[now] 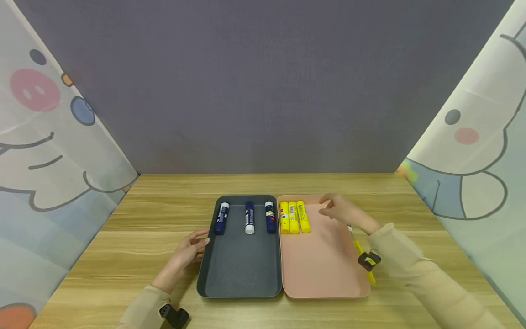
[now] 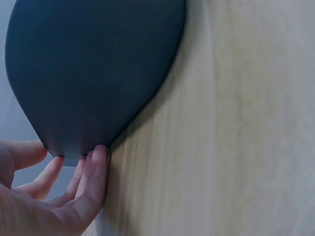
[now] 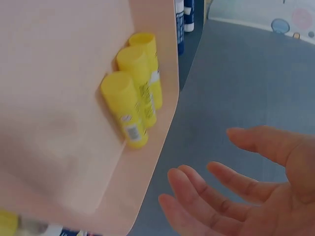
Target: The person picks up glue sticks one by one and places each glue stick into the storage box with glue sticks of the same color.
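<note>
Three dark blue glue sticks lie in the far part of a dark grey tray: a left one [image 1: 222,219], a middle one [image 1: 249,218] with its white end toward me, and a right one [image 1: 270,217]. Beside it, a pink tray [image 1: 320,278] holds three yellow glue sticks [image 1: 293,217] [image 3: 135,88] side by side at its far left. My left hand [image 1: 190,250] touches the outer left wall of the dark tray [image 2: 93,73] with its fingertips. Above the far right of the pink tray hovers my right hand [image 1: 343,211], its fingers apart and nothing between them [image 3: 236,191].
Right of the pink tray, more yellow sticks [image 1: 371,277] and a white-ended one [image 1: 350,229] lie partly hidden by my right arm. The trays stand edge to edge on a wooden table [image 1: 156,214]. A grey panel [image 1: 263,91] rises behind, with cartoon-printed sheets [image 1: 472,192] at both sides.
</note>
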The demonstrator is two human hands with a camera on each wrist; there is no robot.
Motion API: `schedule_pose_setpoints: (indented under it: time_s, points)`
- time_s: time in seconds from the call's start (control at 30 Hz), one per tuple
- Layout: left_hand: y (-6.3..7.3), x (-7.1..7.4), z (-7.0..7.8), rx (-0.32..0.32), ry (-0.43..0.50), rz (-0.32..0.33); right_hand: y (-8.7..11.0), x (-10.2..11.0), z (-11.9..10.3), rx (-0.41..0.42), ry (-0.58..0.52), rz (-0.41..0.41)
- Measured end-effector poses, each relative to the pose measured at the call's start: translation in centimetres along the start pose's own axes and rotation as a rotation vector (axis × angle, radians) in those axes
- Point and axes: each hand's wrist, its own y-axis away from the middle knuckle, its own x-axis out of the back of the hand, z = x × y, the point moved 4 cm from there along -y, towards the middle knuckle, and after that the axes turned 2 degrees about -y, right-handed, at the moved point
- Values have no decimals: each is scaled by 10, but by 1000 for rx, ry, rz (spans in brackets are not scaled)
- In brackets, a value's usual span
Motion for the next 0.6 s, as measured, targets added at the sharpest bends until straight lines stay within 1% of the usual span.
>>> schedule_pose_setpoints:
  time_s: [0.07, 0.23, 0.33, 0.53, 0.6]
  points:
    - [0, 0, 0, -4, 2, -2, 2, 4, 5, -12, -13, 4]
    - [0, 1, -1, -31, 7, -14, 6, 12, 16, -4, -24, 24]
    - [0, 1, -1, -30, 11, -14, 6, 17, 24, -11, -29, 37]
    - [1, 0, 0, -28, 7, -22, 5, 21, 39, -65, -67, 50]
    - [0, 0, 0, -14, 9, -13, 5, 22, 44, -85, -71, 55]
